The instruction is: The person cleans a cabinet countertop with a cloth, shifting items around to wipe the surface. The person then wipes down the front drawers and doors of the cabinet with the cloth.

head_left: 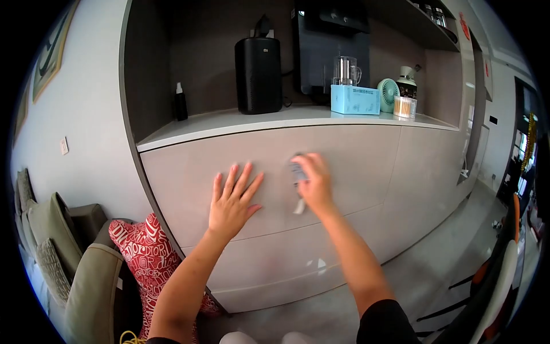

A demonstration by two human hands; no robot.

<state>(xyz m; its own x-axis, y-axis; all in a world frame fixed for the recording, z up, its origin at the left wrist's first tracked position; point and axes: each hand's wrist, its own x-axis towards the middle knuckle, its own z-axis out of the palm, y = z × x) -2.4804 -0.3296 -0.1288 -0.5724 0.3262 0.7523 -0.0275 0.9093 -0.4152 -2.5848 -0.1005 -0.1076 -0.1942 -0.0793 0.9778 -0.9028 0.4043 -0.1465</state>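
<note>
My left hand (232,200) lies flat on the glossy beige cabinet front (349,166), its fingers spread and nothing in it. To its right, my right hand (315,186) is closed on a grey cloth (297,170) against the same panel. The cloth is slightly blurred and partly hidden by my fingers; a pale end hangs below them. Seams divide the cabinet front into panels.
On the ledge above stand a dark bottle (180,103), a black cylindrical appliance (258,77), a blue tissue box (355,100), a green fan (388,95) and cotton swabs (404,107). A red patterned cushion (148,258) leans at lower left. Chairs (498,292) stand right.
</note>
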